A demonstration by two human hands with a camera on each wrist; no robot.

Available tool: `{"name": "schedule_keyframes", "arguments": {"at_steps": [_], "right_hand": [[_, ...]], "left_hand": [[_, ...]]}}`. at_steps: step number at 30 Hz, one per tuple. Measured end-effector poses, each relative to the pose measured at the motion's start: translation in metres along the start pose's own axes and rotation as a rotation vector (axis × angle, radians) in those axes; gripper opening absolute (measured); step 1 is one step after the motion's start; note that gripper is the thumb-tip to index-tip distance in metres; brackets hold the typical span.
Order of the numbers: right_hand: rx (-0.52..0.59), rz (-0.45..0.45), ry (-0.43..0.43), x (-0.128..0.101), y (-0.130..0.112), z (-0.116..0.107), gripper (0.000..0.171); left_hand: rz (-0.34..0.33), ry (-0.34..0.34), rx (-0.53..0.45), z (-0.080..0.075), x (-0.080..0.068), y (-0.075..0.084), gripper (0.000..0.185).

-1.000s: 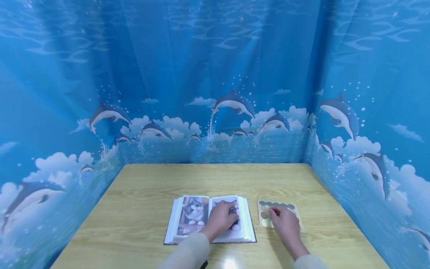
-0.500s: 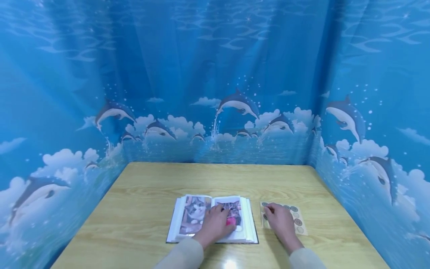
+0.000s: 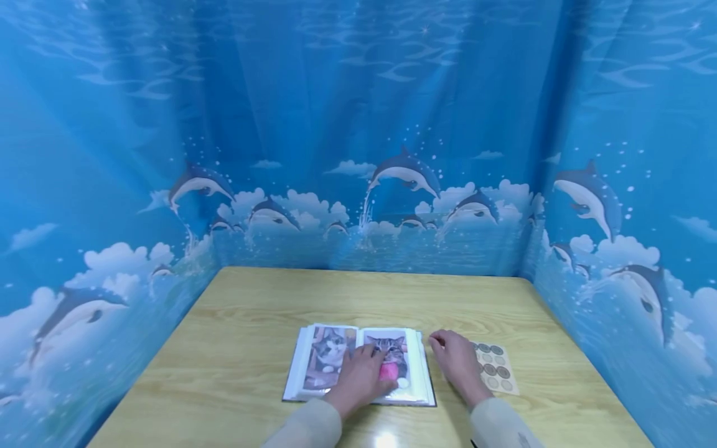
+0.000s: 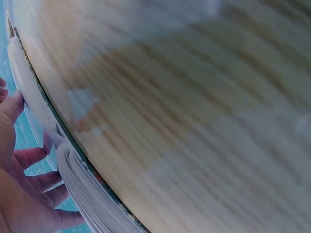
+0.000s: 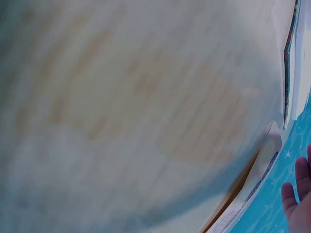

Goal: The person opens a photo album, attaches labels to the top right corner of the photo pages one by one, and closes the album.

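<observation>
An open photo album [image 3: 415, 373] lies on the table with a cat photo on each page. My left hand [image 3: 358, 376] rests over its middle and right page, fingers spread; the left wrist view shows these fingers against the white pages [image 4: 77, 187]. Just off the album's right edge is my right hand [image 3: 458, 362], thumb and forefinger pinched together. A small dark spot at those fingertips looks like a round sticker, mostly hidden. Behind that hand lies a sticker sheet [image 3: 505, 366] with rows of dark and pale circles, its left part covered.
The wooden table [image 3: 246, 311] extends around the album and sheet. A blue curtain printed with dolphins [image 3: 336, 124] hangs along the table's back and both sides.
My right hand has moved left, off the sticker sheet toward the album. The left hand's fingers have spread on the album, uncovering more of the right-hand cat photo. The head view has shifted slightly.
</observation>
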State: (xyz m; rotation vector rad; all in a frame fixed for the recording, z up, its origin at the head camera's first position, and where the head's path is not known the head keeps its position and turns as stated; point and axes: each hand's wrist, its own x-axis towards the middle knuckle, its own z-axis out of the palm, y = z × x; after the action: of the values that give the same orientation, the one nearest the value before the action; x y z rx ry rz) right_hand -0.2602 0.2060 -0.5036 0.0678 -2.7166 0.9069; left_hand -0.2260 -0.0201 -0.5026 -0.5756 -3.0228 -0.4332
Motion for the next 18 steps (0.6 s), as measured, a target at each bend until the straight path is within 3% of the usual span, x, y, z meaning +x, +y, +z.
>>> {"name": "schedule_keyframes", "arguments": {"at_steps": [18], "right_hand": [[-0.100, -0.006, -0.072, 0.028, -0.011, 0.021, 0.023]], "left_hand": [[-0.052, -0.056, -0.026, 0.004, 0.004, 0.000, 0.082]]}}
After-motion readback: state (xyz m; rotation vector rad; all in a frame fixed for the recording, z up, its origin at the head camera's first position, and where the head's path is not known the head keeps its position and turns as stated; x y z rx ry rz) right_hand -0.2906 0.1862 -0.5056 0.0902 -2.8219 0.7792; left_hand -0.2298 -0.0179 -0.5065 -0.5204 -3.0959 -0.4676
